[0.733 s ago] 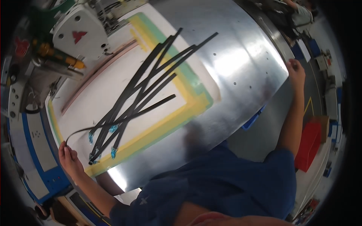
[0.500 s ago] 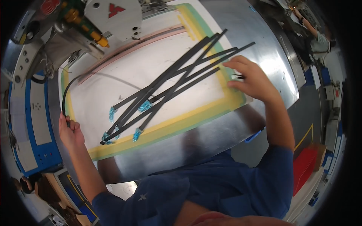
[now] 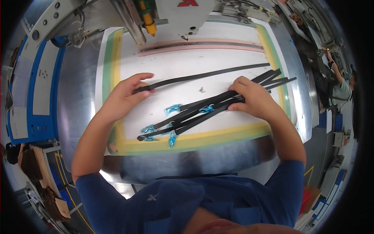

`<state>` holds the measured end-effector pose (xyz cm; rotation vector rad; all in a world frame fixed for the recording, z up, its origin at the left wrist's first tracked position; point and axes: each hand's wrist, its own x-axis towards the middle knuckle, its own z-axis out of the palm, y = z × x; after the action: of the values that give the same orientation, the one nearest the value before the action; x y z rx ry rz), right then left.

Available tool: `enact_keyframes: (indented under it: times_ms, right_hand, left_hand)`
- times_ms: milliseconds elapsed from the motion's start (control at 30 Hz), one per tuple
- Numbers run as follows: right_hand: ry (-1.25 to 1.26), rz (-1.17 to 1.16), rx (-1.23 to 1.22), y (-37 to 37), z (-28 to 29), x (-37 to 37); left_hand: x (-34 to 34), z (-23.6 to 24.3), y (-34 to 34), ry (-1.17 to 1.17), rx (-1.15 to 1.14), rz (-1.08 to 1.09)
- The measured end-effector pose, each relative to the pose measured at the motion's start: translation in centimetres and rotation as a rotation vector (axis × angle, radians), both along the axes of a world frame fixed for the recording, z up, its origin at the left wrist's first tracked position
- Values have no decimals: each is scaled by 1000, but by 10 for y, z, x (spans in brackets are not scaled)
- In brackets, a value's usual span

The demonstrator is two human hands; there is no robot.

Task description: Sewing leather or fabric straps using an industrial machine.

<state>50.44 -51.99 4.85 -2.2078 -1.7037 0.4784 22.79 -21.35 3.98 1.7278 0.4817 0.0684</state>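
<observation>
My left hand [image 3: 128, 97] is at the left end of a single long black strip [image 3: 210, 74], which runs rightward across the white work surface. Its forefinger stretches out, while the thumb and another finger close loosely about that end. Nearer to me lies a bundle of several black strips [image 3: 191, 115], crossing one another at a slant. My right hand [image 3: 253, 97] reaches over the bundle's right part, thumb on the near side and fingers on the far side, gripping it. Crinkled blue wrapping [image 3: 173, 110] covers some strip ends at the left.
Yellow and green tape [image 3: 187, 145] borders the white sheet on a metal table [image 3: 194, 167]. A slot with pink edging [image 3: 202, 46] crosses the far part, below a machine head with a yellow-tipped part [image 3: 150, 29]. A blue cabinet [image 3: 39, 89] stands left; another person [image 3: 343, 87] is far right.
My left hand has moved right and inward, and the single strip now lies nearly straight. The right hand has moved onto the bundle, whose strips are drawn closer together. The view has turned.
</observation>
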Motion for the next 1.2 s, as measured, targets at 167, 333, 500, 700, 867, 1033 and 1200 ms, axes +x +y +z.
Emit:
enact_keyframes:
  times_ms: [167,333,500,700,867,1033,1200]
  right_hand:
    - [-328,85,378,47,15,-13]
    - [-237,196,294,96,4,-3]
    - [-567,226,83,121,-5,23]
    - [-496,229,175,125,-13,34]
    - [-233,230,207,133,-8,49]
    - [-125,245,298,158,1,55]
    - [-138,241,423,165,-23,64]
  left_hand:
    - [52,12,-17,51,293,-194]
    - [88,8,-28,-91,566,-272]
    - [113,-18,-15,-100,997,-272]
    - [145,-68,6,-164,1197,-52]
    - [138,-53,13,-97,1244,-67]
    - [135,-53,23,-265,968,-2]
    - [145,-64,23,-259,829,-67]
